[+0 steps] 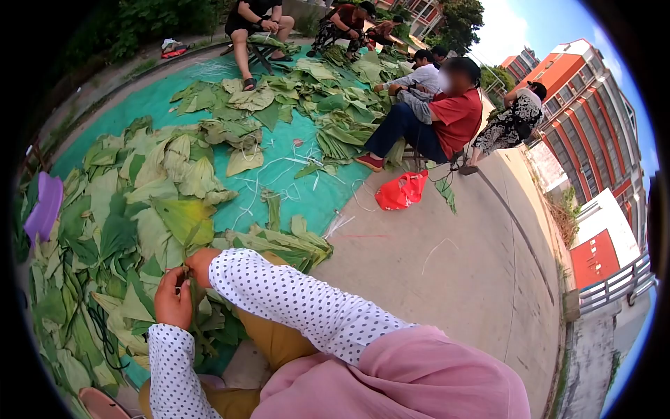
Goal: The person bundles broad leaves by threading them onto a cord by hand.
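A large yellow-green leaf (180, 218) spreads out just beyond my hands, its narrow end running down to my fingers. My left hand (172, 302) is closed, thumb and fingers pinching the stem end. Close against it, my right hand (202, 267) is closed at the same spot, its fingers partly hidden by the wrist and sleeve. Around and under both hands lies a thick pile of broad green leaves (115, 234), some fresh green, others pale and wilted. More leaves hang below my hands, near my knees.
A green tarp (286, 195) lies under the leaves, with white strips (255, 183) scattered over it. A purple plastic object (45, 207) stands at left. A red bag (402, 191) rests on the concrete near a seated person in red (457, 115). Several other people sit farther back.
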`<state>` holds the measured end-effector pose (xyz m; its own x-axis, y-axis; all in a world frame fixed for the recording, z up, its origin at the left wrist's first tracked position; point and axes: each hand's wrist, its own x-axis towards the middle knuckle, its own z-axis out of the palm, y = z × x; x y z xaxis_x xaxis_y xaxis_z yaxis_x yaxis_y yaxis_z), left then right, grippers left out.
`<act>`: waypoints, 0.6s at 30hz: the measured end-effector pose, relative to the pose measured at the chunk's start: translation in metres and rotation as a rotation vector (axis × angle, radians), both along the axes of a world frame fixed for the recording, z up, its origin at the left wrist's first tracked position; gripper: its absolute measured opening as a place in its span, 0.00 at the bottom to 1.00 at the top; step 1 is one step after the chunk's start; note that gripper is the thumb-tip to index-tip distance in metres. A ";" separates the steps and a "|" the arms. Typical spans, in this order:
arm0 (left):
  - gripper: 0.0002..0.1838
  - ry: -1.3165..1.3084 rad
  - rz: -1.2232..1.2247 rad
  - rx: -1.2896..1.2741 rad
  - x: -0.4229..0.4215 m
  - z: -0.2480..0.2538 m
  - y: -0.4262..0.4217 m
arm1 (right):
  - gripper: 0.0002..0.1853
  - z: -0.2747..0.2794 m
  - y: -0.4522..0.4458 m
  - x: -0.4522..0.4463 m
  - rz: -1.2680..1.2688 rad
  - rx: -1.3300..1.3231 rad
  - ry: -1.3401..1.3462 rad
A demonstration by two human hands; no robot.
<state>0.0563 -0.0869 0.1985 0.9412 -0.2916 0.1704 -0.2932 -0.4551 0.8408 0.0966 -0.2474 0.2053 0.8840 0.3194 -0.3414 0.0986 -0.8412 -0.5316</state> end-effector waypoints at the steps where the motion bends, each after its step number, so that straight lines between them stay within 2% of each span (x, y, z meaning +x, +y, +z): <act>1: 0.13 -0.002 -0.002 -0.002 0.000 0.000 0.000 | 0.13 0.000 0.000 0.000 0.004 -0.001 -0.001; 18: 0.13 -0.039 -0.008 0.058 0.000 0.004 -0.001 | 0.15 0.000 0.002 -0.002 0.001 -0.045 -0.012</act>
